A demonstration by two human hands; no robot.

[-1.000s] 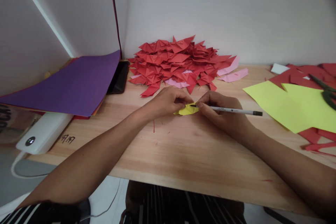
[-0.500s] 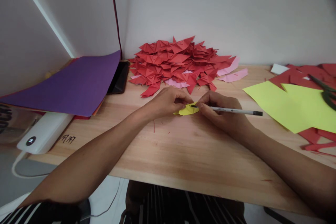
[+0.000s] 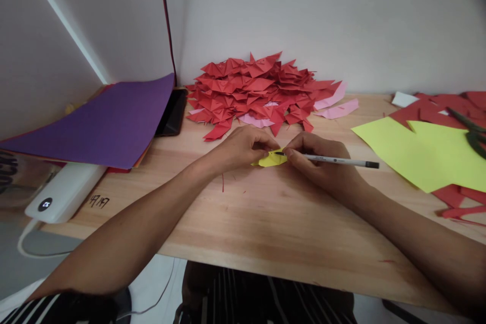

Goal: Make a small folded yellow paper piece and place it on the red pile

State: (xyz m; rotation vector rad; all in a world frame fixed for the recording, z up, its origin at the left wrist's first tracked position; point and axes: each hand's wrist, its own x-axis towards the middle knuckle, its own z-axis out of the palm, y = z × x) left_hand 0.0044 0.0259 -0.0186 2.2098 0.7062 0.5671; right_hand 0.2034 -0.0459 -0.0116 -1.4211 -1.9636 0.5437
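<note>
A small folded yellow paper [image 3: 274, 160] lies on the wooden table, pinched under the fingers of my left hand [image 3: 246, 147]. Small dark marks show near its upper edge. My right hand [image 3: 322, 159] grips a slim pen [image 3: 337, 160] with a pale barrel and a black end, held nearly level. The pen's dark tip touches or nearly touches the yellow paper; I cannot tell which. Just behind my hands rises a heap of folded red paper pieces [image 3: 250, 91], with several pink strips [image 3: 337, 110] among and beside them.
Purple sheets [image 3: 110, 121] lie at left over a white power bank [image 3: 68, 192] with a cable, beside a black phone-like object [image 3: 172, 114]. At right are a cut yellow sheet [image 3: 417, 152], red scraps [image 3: 429, 107] and dark scissors [image 3: 474, 136]. A wall stands behind.
The pen has shifted very slightly left. Both hands stay in nearly the same place on and by the yellow paper.
</note>
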